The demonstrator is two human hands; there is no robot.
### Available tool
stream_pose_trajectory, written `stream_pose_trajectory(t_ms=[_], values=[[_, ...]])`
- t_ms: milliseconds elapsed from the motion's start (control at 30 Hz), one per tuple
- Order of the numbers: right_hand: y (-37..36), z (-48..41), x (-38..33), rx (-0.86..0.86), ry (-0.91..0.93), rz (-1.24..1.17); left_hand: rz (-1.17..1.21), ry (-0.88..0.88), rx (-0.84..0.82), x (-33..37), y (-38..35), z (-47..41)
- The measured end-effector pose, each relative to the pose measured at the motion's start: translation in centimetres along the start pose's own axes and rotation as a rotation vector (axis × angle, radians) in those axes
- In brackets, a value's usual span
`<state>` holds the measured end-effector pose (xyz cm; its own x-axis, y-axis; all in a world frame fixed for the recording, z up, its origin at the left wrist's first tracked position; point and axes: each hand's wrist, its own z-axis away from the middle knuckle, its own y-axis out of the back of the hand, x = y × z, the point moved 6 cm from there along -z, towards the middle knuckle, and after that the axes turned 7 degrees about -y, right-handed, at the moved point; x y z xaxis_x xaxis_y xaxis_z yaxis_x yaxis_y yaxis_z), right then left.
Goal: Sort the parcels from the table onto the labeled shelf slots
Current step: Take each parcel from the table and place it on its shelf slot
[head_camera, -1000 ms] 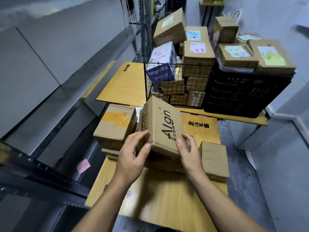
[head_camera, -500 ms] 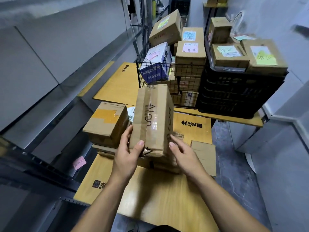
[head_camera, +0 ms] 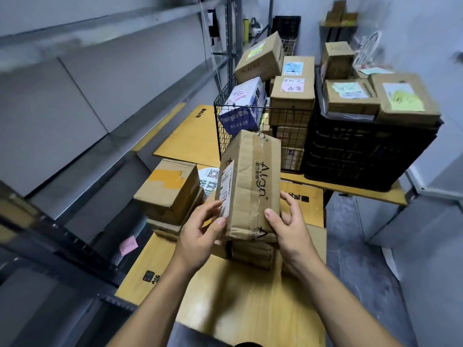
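I hold a brown cardboard parcel [head_camera: 250, 181] printed "Align" above the wooden table [head_camera: 240, 304]. It stands on end, taped along its length, with a white shipping label on its left side face. My left hand [head_camera: 200, 234] grips its lower left edge, thumb by the label. My right hand [head_camera: 290, 231] grips the lower right corner, thumb on the front face. More parcels lie flat under it. A parcel with orange tape [head_camera: 167, 189] sits to the left on a low stack. Grey metal shelves [head_camera: 75, 116] run along the left, a pink sticky note [head_camera: 128, 244] on a lower rail.
Behind, a black wire basket [head_camera: 250, 136] and a black plastic crate [head_camera: 363, 151] on the table are stacked with several labelled parcels. A blue and white box [head_camera: 243, 106] leans in the basket. Grey floor shows on the right.
I have turned the parcel in my hands, so its labelled side now shows on the left and the taped face points at me. My right hand has closed on its lower right corner.
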<state>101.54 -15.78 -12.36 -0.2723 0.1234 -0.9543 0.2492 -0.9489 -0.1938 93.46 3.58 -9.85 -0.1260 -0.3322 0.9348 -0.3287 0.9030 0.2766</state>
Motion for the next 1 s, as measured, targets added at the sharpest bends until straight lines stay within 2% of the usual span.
stream_pose_trajectory(t_ms=[133, 233, 300, 400, 533, 600, 700, 833, 1000], values=[[-0.4, 0.4, 0.2, -0.063, -0.089, -0.186, -0.072, 0.114, 0.108, -2.1, 1.6, 0.1], [-0.9, 0.8, -0.1, -0.132, -0.094, -0.195, 0.089, 0.186, 0.090, -2.5, 1.8, 0.8], [-1.1, 0.8, -0.1, -0.168, -0.102, -0.174, 0.146, 0.172, 0.105, -2.0, 2.1, 1.5], [-1.5, 1.0, -0.7, -0.185, -0.011, 0.006, 0.102, 0.116, 0.198, -1.3, 3.3, 2.6], [-2.9, 1.1, -1.2, -0.118, 0.198, 0.363, -0.108, 0.050, 0.280, -0.1, 5.7, 4.3], [-4.4, 1.2, -0.9, -0.132, 0.223, 0.427, -0.194, 0.045, 0.332, 0.3, 7.1, 5.6], [-7.3, 2.1, -0.8, -0.233, 0.203, 0.451, -0.281, 0.040, 0.424, 0.9, 9.2, 8.0], [-12.0, 4.5, 0.9, -0.510, 0.071, 0.347, -0.370, 0.037, 0.525, 1.5, 12.2, 11.8], [-18.1, 9.1, 2.6, -0.593, 0.122, 0.361, -0.448, 0.047, 0.660, 2.3, 15.8, 18.9]])
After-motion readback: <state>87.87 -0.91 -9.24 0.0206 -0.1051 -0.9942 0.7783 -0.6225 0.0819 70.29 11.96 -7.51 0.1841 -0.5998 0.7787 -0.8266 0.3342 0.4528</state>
